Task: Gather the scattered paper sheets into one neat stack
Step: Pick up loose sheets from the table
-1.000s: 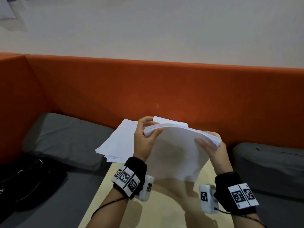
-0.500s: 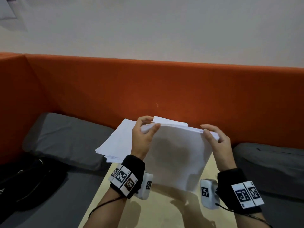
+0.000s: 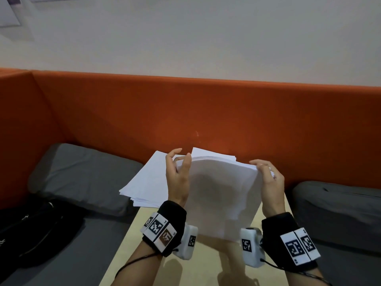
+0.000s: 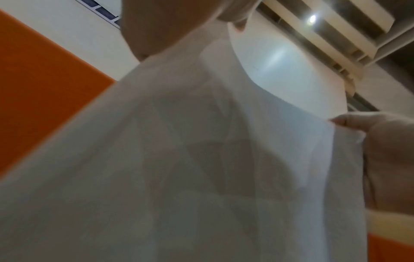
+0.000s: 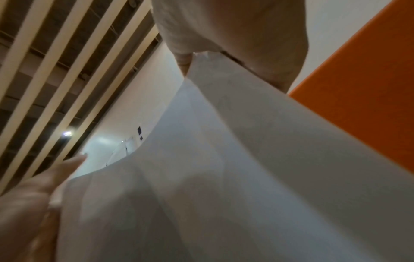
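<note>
- White paper sheets, a bundle of them, stand on edge between my hands, bottom edge down near the pale wooden desk; I cannot tell whether it touches.
- My left hand has its fingers nearly straight and loose at the bundle's top left corner, thumb alongside the sheets, more steadying than clamping.
- My right hand curls over the top right corner, fingers bent round the edge, so that hand carries the grip.
- I judge the upright hold is for squaring: with the sheets standing, loose ones can drop level when tapped on the desk.
- A second pile of sheets lies fanned and untidy at the desk's far left corner, overhanging the edge, so gathering is not finished.
- Grey seat cushions flank the desk on both sides, with an orange padded backrest behind and a plain pale wall above.
- A black bag lies on the left seat.
</note>
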`<move>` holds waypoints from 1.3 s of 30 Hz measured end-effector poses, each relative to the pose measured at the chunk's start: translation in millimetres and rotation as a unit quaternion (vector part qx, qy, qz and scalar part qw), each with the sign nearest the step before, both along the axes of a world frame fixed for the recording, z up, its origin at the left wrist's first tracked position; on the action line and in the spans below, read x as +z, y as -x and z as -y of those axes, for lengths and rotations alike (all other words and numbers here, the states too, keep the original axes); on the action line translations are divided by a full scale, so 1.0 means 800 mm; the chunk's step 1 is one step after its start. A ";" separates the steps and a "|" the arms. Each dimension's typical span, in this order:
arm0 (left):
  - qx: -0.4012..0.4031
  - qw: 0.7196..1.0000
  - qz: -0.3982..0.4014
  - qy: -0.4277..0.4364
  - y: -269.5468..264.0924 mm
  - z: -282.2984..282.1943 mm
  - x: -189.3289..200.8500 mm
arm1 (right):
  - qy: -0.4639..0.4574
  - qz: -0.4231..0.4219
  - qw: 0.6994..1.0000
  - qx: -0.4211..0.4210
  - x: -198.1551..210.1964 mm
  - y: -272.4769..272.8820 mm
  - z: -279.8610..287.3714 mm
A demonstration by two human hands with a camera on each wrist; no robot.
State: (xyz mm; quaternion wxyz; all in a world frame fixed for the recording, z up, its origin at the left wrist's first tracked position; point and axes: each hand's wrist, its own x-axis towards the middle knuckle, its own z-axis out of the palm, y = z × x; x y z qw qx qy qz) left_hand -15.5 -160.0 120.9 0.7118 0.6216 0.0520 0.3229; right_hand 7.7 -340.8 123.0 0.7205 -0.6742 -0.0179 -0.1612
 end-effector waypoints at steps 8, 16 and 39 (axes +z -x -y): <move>-0.077 0.995 -0.059 -0.009 0.002 -0.020 -0.059 | 0.234 0.030 0.971 0.031 0.017 0.015 0.032; -0.136 0.989 -0.026 -0.045 -0.001 -0.011 -0.065 | 0.696 0.076 0.712 0.059 0.064 0.018 -0.035; -0.100 0.991 -0.075 0.040 -0.006 -0.066 -0.081 | -0.017 -0.063 0.995 0.079 -0.040 0.003 0.081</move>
